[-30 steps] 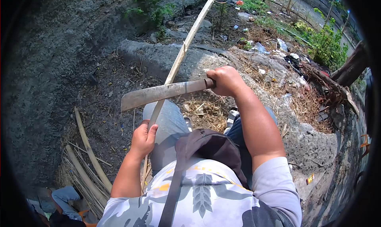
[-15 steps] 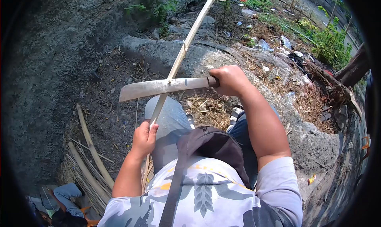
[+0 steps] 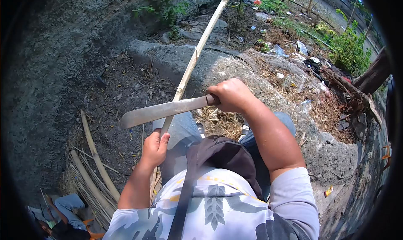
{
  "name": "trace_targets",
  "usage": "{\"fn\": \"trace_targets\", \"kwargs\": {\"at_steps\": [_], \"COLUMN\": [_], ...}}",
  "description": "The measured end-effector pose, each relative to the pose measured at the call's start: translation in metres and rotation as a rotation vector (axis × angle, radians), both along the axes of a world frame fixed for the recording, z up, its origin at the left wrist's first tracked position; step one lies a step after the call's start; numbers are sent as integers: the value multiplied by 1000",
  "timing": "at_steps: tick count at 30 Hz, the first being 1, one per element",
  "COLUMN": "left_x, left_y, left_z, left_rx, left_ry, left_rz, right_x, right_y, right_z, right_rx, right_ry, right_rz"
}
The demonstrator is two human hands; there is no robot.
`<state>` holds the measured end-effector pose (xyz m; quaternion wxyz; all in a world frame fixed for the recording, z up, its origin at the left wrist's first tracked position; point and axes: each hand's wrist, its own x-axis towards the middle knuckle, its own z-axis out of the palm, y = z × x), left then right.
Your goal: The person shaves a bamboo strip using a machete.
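Observation:
My left hand (image 3: 155,147) is closed around the lower end of a long, pale wooden strip (image 3: 191,66), which slants up and away to the right. My right hand (image 3: 232,95) grips the dark handle of a machete. The wide, worn machete blade (image 3: 163,110) points left and crosses the strip a little above my left hand. Small notches or knots show along the strip, and a thin ring-like curl hangs by its far end.
Long poles and thin sticks (image 3: 95,156) lie on the ground at the left. A seated person (image 3: 67,210) is at the lower left. A rough grey wall (image 3: 54,72) rises on the left. Rock (image 3: 168,57), dry grass, litter (image 3: 280,51) and a tree trunk (image 3: 373,76) lie beyond and right.
My right hand and the machete have moved down and slightly left, so the blade crosses the strip nearer my left hand. The strip's far end has dropped slightly.

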<state>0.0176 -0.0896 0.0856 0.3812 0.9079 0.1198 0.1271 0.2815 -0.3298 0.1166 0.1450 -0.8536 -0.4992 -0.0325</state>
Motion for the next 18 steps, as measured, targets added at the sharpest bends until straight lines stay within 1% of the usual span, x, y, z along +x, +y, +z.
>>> {"fn": "trace_targets", "kwargs": {"at_steps": [2,3,4,6,10,12,13,16,18], "left_x": [-10,-13,-13,-14,-13,-10,-9,-3,-4], "left_y": [6,7,8,10,9,6,4,-1,2], "left_z": [-1,-1,0,4,-10,-4,-1,0,-4], "left_rx": [-33,-120,-70,34,17,20,22,22,18], "left_ry": [50,38,42,43,16,49,64,7,77], "left_rz": [-11,3,9,29,44,61,70,4,-22], "right_x": [15,29,36,41,34,23,20,4,4], "right_y": [-16,-22,-30,-37,-33,-23,-17,-6,-3], "right_z": [3,-5,-7,-9,-7,-3,-5,5,1], "right_rx": [5,5,25,123,121,128,94,-34,-31], "right_ry": [-13,61,145,214,251,279,257,171,96], "right_rz": [-66,-168,-205,-341,-298,-268,-251,-92,-26]}}
